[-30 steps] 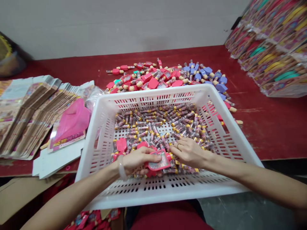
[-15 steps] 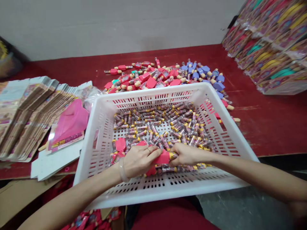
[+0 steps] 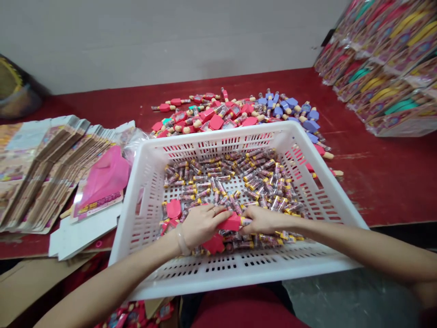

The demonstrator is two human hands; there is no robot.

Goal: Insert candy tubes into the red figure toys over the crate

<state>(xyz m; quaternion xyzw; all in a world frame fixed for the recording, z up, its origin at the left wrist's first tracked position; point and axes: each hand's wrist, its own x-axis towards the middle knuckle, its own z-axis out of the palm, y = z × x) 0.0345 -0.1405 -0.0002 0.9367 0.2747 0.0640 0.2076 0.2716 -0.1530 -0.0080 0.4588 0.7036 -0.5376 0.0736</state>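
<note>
Over the front of a white slatted basket (image 3: pixel 327 191), my left hand (image 3: pixel 201 225) is wrapped round a red piece (image 3: pixel 230 222). From the right, my right hand (image 3: pixel 259 220) pinches a small clear tube with a yellow end (image 3: pixel 245 221), which meets the red piece's right end. Many similar tubes (image 3: pixel 261 180) lie in the basket. More red pieces (image 3: pixel 174 208) rest inside it, left of and below my left hand.
Behind the basket lies a pile of red (image 3: pixel 215 122) and purple (image 3: pixel 292 102) pieces. Folded printed cards (image 3: pixel 44 168) and a pink bag (image 3: pixel 107 171) are at left. Packaged goods (image 3: pixel 392 91) stand stacked at right. A rounded container (image 3: pixel 17 98) sits back left.
The view has shifted slightly, so the basket and table sit a little lower and further right. Both hands keep their holds, with the red piece and tube still end to end.
</note>
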